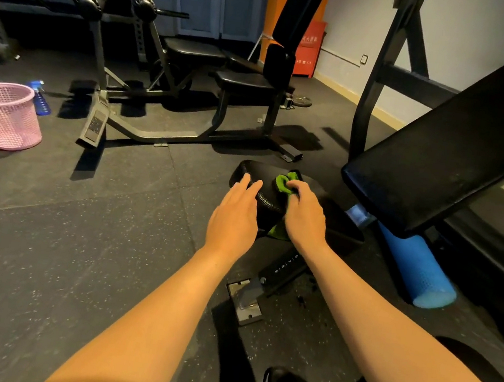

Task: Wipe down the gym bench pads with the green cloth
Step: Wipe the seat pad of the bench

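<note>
While our right hand [303, 217] presses the green cloth [284, 181] onto the small black seat pad [255, 172], its grip is clenched on the bunched fabric, fingers curled over the top. Our left hand [233, 220] lies released, fingers straight, at the pad's near left edge, holding nothing. The cloth sits on the right part of this surface, a tail of it hanging on the near side. The bare stretch of pad lies left of the grip, toward the left hand, so we judge the next stroke runs leftward. The tilted back pad [443, 159] rises to the right, well apart from the cloth, its upper end cut off. Our right hand hides most of the cloth, and the seat pad's long axis is hard to make out beneath both hands.
</note>
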